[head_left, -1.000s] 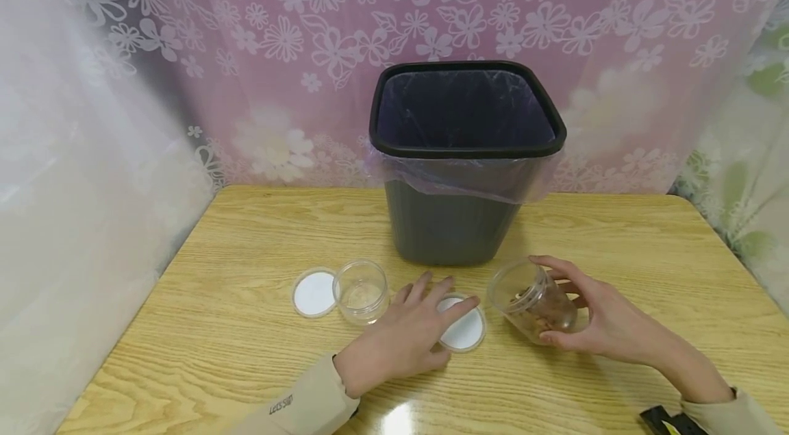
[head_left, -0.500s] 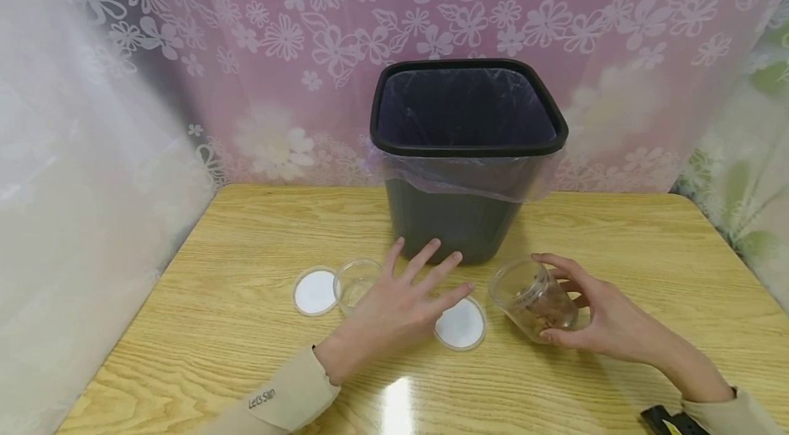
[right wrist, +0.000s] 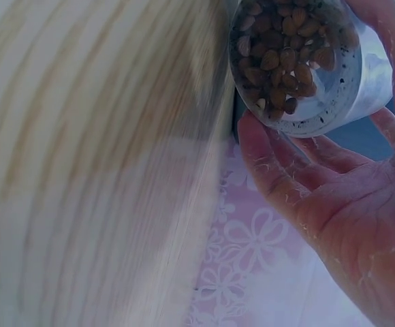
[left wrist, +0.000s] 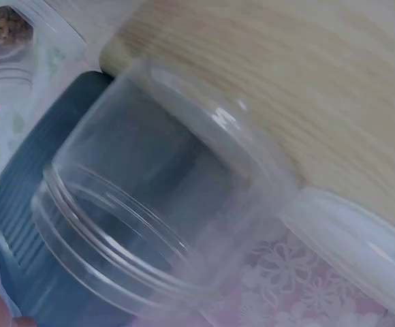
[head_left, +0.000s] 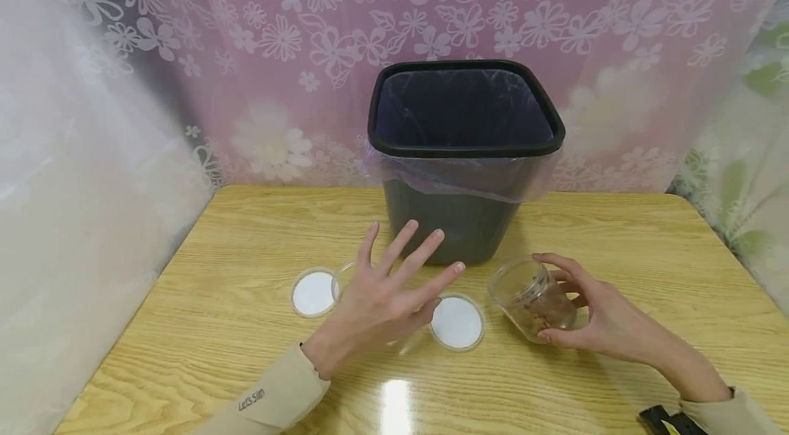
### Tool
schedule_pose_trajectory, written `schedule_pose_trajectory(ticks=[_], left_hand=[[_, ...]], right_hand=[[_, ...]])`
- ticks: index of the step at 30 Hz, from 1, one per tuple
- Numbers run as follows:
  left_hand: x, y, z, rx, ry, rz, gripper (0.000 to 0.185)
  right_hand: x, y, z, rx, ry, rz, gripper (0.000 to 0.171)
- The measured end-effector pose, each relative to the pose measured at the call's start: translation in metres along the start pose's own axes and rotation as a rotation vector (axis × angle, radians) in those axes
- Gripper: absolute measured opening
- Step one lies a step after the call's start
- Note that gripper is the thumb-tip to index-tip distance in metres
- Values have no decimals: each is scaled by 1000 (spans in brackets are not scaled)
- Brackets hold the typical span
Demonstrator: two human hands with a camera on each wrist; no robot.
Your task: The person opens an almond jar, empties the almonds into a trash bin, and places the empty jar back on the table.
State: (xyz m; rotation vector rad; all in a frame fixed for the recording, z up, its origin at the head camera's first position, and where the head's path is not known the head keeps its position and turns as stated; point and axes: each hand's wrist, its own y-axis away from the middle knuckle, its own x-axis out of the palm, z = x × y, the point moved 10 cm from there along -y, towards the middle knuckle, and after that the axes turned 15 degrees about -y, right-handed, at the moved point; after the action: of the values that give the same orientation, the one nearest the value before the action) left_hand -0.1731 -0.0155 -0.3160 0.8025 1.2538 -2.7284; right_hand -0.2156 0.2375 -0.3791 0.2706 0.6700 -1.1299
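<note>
My right hand point(head_left: 607, 315) grips a clear plastic jar point(head_left: 533, 301), tilted with its open mouth toward the left. Almonds point(right wrist: 289, 61) lie inside against its base, as the right wrist view shows. My left hand point(head_left: 376, 301) hovers with fingers spread, holding nothing. It covers most of a second clear jar point(left wrist: 150, 191), which stands open and without visible contents. One white-lined round lid point(head_left: 312, 292) lies just left of that jar. Another round lid point(head_left: 457, 323) is on the table between my two hands, near the left thumb.
A dark waste bin point(head_left: 450, 222) with a clear liner stands on the wooden table point(head_left: 246, 236) behind the jars. Flowered curtains point(head_left: 277, 44) hang at the back and sides. A black strap-like object point(head_left: 668, 421) shows by the right sleeve.
My left hand has moved left and away from the right-hand lid, its fingers spreading, and now blocks most of the second jar. The right hand and its tilted jar stay nearly still.
</note>
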Motion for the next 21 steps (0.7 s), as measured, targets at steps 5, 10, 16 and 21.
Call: schedule_pose_trajectory(ticks=[5, 10, 16, 21], left_hand=[[-5, 3, 16, -68, 43, -70, 79], [-8, 10, 28, -126, 65, -126, 73], [-8, 16, 40, -177, 112, -130, 71], [-10, 18, 50, -201, 104, -142, 65]], right_hand=[[0, 0, 0, -8, -5, 0, 106], [1, 1, 0, -16, 3, 1, 107], [-1, 1, 1, -22, 24, -13, 107], [-2, 2, -1, -15, 28, -12, 107]])
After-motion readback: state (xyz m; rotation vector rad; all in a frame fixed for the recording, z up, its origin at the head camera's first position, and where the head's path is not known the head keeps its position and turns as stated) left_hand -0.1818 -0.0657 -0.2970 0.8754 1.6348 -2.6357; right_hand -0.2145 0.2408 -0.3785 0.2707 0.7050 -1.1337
